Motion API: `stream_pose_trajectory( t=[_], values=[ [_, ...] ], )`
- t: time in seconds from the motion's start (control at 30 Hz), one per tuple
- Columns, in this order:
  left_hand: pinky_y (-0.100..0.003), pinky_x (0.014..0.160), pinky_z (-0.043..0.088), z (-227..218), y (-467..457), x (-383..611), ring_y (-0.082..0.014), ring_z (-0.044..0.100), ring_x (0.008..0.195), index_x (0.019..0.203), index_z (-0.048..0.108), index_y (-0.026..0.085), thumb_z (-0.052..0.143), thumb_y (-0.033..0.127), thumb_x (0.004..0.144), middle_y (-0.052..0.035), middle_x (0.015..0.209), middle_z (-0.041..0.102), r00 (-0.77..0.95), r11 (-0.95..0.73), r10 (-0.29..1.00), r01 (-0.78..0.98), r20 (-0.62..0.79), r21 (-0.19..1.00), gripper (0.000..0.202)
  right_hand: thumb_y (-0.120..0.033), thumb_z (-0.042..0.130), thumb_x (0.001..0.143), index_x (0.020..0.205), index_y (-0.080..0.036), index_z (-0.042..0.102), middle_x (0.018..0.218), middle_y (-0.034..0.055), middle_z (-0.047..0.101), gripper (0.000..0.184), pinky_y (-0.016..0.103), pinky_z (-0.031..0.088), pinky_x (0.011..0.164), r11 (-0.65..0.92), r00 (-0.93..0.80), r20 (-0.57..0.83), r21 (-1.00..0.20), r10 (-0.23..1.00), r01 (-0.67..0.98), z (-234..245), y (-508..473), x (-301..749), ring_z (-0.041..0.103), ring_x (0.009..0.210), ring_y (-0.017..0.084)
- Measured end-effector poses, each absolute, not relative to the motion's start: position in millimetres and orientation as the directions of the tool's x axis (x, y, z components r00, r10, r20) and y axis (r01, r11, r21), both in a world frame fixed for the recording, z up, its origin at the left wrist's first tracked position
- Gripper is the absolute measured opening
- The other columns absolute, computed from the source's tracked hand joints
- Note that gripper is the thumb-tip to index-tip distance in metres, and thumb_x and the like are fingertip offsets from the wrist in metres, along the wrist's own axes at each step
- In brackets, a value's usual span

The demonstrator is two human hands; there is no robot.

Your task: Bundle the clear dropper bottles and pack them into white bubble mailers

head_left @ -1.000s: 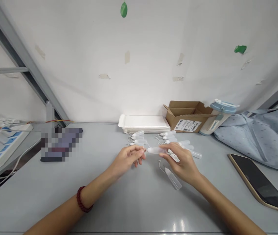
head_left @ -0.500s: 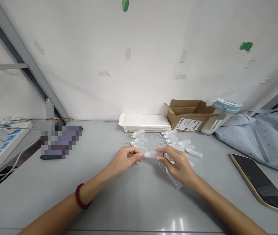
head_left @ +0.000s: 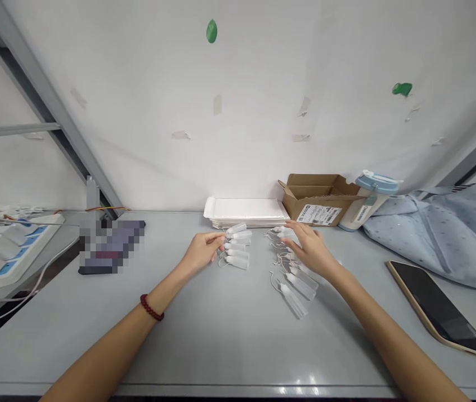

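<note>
Small translucent plastic bottles with narrow tips and thin string loops lie in two groups on the grey table [head_left: 204,335]. My left hand [head_left: 201,251] is closed in a pinch at the tip end of a small plastic bottle [head_left: 243,236] in the left group. Several similar bottles lie in a column around it, including the nearest one [head_left: 238,262]. My right hand [head_left: 311,249] reaches over the right group with thumb and fingers apart, hiding part of it. Closer to me in that group lie two bottles, one of them the front bottle [head_left: 293,301].
Behind the bottles sits a stack of white padded envelopes [head_left: 248,209], beside an open cardboard box [head_left: 325,204]. A blue-lidded cup [head_left: 365,204], a pale blue fabric bag [head_left: 434,240] and a phone [head_left: 438,307] are at right. Left are a pixelated dark object [head_left: 112,245] and a power strip [head_left: 15,251].
The bottle held between both hands has gone to the left group with my left hand. My right hand has let go of it and moved up over the right group. The view has shifted slightly.
</note>
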State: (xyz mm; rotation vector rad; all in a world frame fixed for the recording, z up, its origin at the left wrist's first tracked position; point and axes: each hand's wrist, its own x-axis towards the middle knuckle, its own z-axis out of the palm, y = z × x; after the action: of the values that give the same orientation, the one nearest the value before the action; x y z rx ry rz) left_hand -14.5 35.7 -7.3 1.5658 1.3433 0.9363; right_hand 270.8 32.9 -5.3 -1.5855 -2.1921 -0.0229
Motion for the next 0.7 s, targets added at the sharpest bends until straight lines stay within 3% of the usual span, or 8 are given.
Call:
stream_pose_trajectory(
  t=[0.13, 0.33, 0.53, 0.7],
  values=[
    [-0.025, 0.058, 0.04, -14.9, 33.8, -13.3, -0.0136, 0.053, 0.058, 0.112, 0.059, 0.009, 0.051, 0.036, 0.077, -0.001, 0.066, 0.059, 0.152, -0.181, 0.981, 0.449, 0.125, 0.875, 0.045, -0.027, 0.036, 0.091, 0.12, -0.02, 0.047, 0.129, 0.0117, 0.052, 0.032, 0.049, 0.039, 0.087, 0.336, -0.268, 0.311, -0.193, 0.912, 0.922, -7.1, 52.0, 281.8, 0.048, 0.117, 0.03],
    [-0.023, 0.052, 0.038, -15.7, 24.7, -7.4, -0.0109, 0.046, 0.049, 0.106, 0.062, 0.014, 0.046, 0.033, 0.08, 0.0008, 0.066, 0.058, 0.179, -0.241, 0.969, 0.537, 0.17, 0.809, 0.036, -0.007, 0.042, 0.08, 0.107, -0.021, 0.057, 0.116, 0.0094, 0.061, 0.035, 0.042, 0.042, 0.084, 0.384, -0.322, 0.308, -0.164, 0.895, 0.909, -3.9, 79.8, 289.2, 0.054, 0.109, 0.028],
    [-0.022, 0.051, 0.037, -13.0, 20.7, -7.2, -0.0105, 0.044, 0.05, 0.104, 0.061, 0.015, 0.045, 0.033, 0.082, 0.0019, 0.065, 0.055, 0.17, -0.233, 0.971, 0.526, 0.167, 0.818, 0.033, -0.011, 0.044, 0.08, 0.106, -0.018, 0.059, 0.11, 0.0108, 0.061, 0.03, 0.035, 0.044, 0.08, 0.384, -0.322, 0.316, -0.158, 0.892, 0.91, 0.0, 86.5, 293.6, 0.058, 0.099, 0.024],
    [-0.023, 0.052, 0.037, -13.2, 20.7, -6.5, -0.0109, 0.044, 0.052, 0.102, 0.061, 0.015, 0.045, 0.033, 0.081, 0.0015, 0.066, 0.054, 0.176, -0.226, 0.972, 0.518, 0.156, 0.825, 0.031, -0.007, 0.044, 0.078, 0.099, -0.019, 0.063, 0.106, 0.0098, 0.065, 0.031, 0.039, 0.042, 0.082, 0.357, -0.313, 0.259, -0.143, 0.914, 0.923, 1.1, 84.2, 295.7, 0.056, 0.103, 0.027]
  ],
)
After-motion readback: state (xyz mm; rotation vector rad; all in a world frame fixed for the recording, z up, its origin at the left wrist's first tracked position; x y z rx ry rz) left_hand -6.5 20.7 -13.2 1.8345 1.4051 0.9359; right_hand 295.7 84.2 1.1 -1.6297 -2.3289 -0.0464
